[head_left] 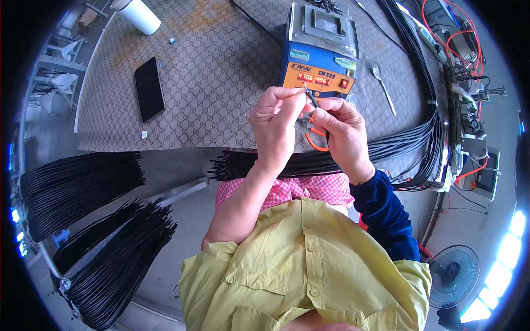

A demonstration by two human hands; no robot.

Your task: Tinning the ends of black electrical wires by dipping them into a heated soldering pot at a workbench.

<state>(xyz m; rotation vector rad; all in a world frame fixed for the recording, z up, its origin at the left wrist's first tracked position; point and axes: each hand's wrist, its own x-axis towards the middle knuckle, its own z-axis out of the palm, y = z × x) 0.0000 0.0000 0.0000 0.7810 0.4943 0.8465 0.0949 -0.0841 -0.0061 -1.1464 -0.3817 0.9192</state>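
Observation:
My left hand [277, 120] and my right hand [346, 129] meet in front of the blue and orange machine [319, 69], which has lit red digits. Between them is the end of a thin black cable [313, 100]. My right fingers and thumb pinch it, while the left fingertips close around its tip; the very tip is partly hidden. Just below the hands lies an orange-handled tool [316, 144], mostly covered by my right hand. A thick bundle of black cables [301, 165] runs along the table's near edge, over my lap.
A black phone [149, 89], a white cup [138, 16] and a small spoon [385, 91] lie or stand on the patterned tabletop [204, 71]. More cable bundles [83, 185] hang at left. Equipment with red tubing [469, 60] and a fan [454, 270] are at right.

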